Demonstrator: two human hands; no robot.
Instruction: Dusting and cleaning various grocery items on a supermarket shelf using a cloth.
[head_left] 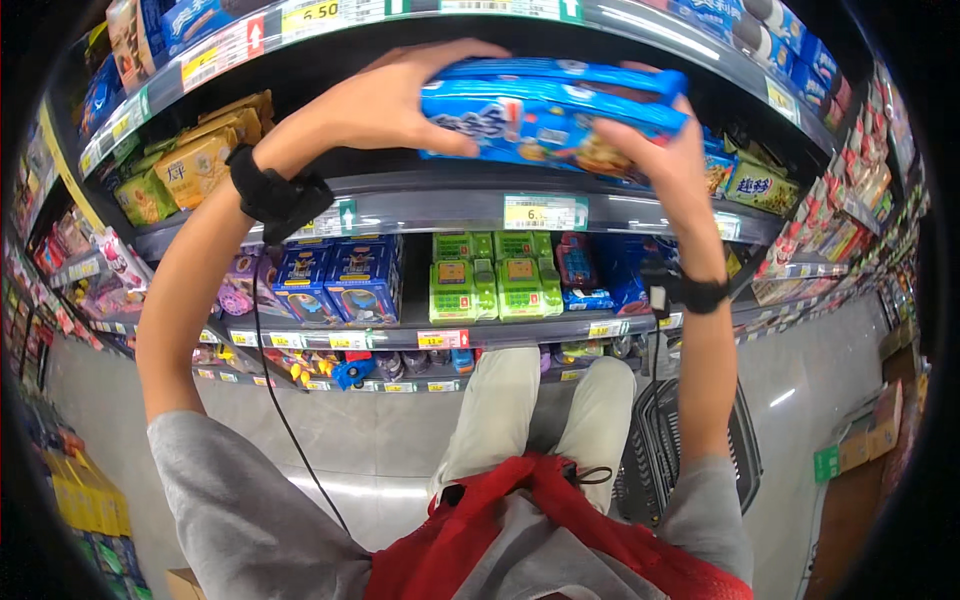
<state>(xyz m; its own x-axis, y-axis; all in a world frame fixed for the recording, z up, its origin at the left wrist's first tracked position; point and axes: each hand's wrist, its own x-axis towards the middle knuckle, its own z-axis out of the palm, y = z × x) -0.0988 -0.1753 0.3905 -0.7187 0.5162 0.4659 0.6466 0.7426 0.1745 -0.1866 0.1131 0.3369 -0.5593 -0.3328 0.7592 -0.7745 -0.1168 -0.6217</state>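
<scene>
My left hand and my right hand grip a stack of long blue snack packs from its two ends, at a dark gap between two shelves. The packs lie horizontal, partly in front of the gap, and the right thumb is on the front of the lower one. Left of them on that shelf stand tan and green packs; at the right are more small packs, partly behind my right hand. Each wrist wears a black strap with a cable.
Above is a shelf rail with price labels. Below are blue boxes and green packs. On the floor by my right leg sits a black basket. Cartons stand at the far right, yellow packages at the lower left.
</scene>
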